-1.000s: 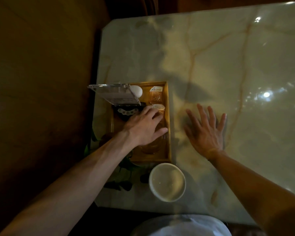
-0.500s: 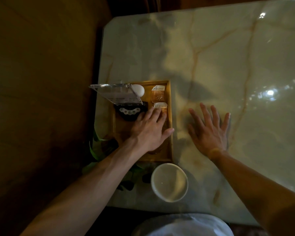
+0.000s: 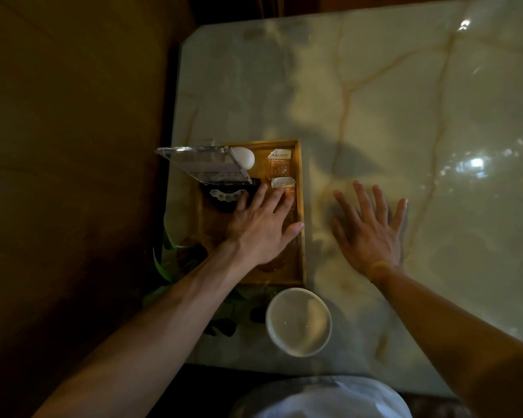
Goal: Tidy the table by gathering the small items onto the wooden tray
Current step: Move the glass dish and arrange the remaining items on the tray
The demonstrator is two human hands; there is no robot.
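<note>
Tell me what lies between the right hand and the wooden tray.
Only bare marble table between the right hand and the wooden tray, seen in the head view.

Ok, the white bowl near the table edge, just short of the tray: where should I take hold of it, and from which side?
Take the white bowl by its rim, from above on its right side. It stands upright with the mouth open, so fingers can hook over the edge. The wooden tray sits close beyond it and dark items lie to its left, while the table on the right looks bare. The right hand is nearer that side.
</note>
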